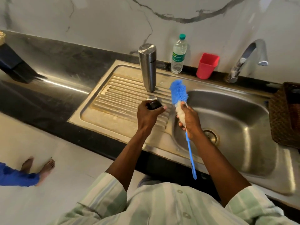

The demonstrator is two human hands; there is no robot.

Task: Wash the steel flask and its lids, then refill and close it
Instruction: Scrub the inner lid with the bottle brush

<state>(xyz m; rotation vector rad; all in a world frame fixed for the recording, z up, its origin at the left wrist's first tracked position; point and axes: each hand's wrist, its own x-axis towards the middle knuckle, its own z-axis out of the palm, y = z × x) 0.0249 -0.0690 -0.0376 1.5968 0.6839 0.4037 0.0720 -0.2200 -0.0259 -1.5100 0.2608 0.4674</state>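
Note:
The steel flask (pixel 148 67) stands upside down on the ribbed drainboard (pixel 116 101), mouth down. Just in front of it my left hand (pixel 148 113) grips a lid (pixel 153 102), black with a steel cap, above the drainboard. My right hand (pixel 189 120) holds a bottle brush (pixel 178 93) by the white part of its bristles. Its blue bristle head points up and away, and its blue handle hangs down over the sink's front rim. Whether a second lid is present cannot be told.
The sink basin (pixel 235 120) with its drain lies to the right, the tap (pixel 250 57) behind it. A plastic water bottle (pixel 178 54) and a red cup (pixel 207 65) stand on the back ledge. A woven basket (pixel 285 116) sits at the right edge. Another person's bare feet (pixel 39 168) are on the floor left.

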